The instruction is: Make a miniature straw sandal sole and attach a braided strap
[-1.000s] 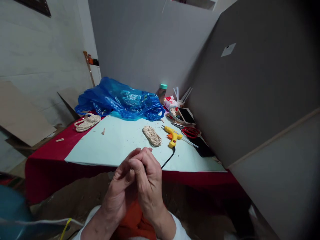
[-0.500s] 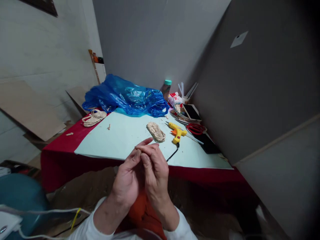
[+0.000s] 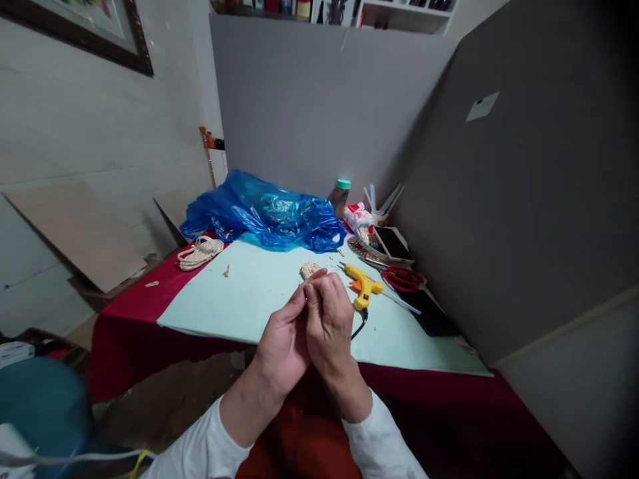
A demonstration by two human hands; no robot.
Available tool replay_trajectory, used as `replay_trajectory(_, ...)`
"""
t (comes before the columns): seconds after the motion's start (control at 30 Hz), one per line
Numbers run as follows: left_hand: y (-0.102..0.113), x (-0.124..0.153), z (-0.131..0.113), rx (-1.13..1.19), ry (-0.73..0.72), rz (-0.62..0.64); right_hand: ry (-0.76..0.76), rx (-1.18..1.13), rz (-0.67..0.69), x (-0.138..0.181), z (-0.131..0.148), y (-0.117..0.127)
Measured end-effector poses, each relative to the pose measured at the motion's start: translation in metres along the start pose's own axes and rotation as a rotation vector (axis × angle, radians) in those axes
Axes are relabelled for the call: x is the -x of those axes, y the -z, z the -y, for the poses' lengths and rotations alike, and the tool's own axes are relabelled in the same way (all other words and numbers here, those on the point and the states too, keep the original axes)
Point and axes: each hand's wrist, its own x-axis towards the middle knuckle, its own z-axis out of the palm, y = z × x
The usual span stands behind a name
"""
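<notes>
My left hand (image 3: 283, 338) and my right hand (image 3: 329, 322) are pressed together in front of me, above the near edge of the table. The fingers of both are curled and meet at the tips. Whatever lies between them is hidden. Just behind my fingertips a small woven straw sole (image 3: 309, 269) lies on the pale green sheet (image 3: 249, 293), partly covered by my hands. A yellow glue gun (image 3: 365, 287) rests to the right of my hands, its black cord trailing toward me.
Red scissors (image 3: 402, 279), a phone (image 3: 394, 243) and a bottle (image 3: 342, 195) crowd the back right. A blue plastic bag (image 3: 264, 213) lies at the back. A straw sandal (image 3: 200, 252) sits on the red cloth (image 3: 134, 313) at left. Grey panels wall the right side.
My joined hands have risen and moved forward, now covering most of the woven sole. The view has tilted up and shifted right.
</notes>
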Motion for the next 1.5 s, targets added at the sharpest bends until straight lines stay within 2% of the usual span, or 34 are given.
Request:
replay_trajectory(0.2, -0.007, -0.010, -0.005, 0.009, 0.098, -0.051, 0.009, 0.007, 0.086, -0.015, -0.006, 0.006)
replay_trajectory(0.3, 0.002, -0.015, -0.005, 0.012, 0.109, 0.013, -0.041, -0.027, 0.141, -0.022, -0.011, 0.011)
replay_trajectory(0.43, 0.018, -0.017, -0.001, -0.023, 0.110, 0.181, -0.154, -0.096, 0.142, -0.032, -0.020, 0.021)
replay_trajectory(0.53, 0.021, -0.014, -0.001, -0.132, 0.094, 0.156, -0.225, -0.187, 0.148, -0.037, -0.026, 0.029)
replay_trajectory(0.7, 0.013, -0.012, -0.011, -0.436, -0.140, 0.007, -0.314, -0.342, 0.146, -0.041, -0.034, 0.037)
replay_trajectory(0.8, 0.011, -0.015, -0.017, -0.570, -0.304, -0.031, -0.345, -0.424, 0.148, -0.037, -0.034, 0.036)
replay_trajectory(0.87, 0.010, -0.018, -0.018, -0.598, -0.361, -0.028, -0.358, -0.486, 0.177, -0.032, -0.032, 0.032)
replay_trajectory(1.0, 0.010, -0.024, -0.017, -0.572, -0.318, 0.012, -0.378, -0.598, 0.202, -0.020, -0.027, 0.020)
replay_trajectory(1.23, 0.012, -0.030, -0.019, -0.495, -0.242, 0.053, -0.487, -0.757, 0.085, -0.008, -0.035, 0.000)
replay_trajectory(1.37, 0.013, -0.032, -0.021, -0.488, -0.232, 0.041, -0.497, -0.758, 0.051, -0.007, -0.035, -0.003)
replay_trajectory(1.5, 0.015, -0.033, -0.025, -0.438, -0.152, 0.054, -0.462, -0.683, 0.063, -0.009, -0.029, 0.003)
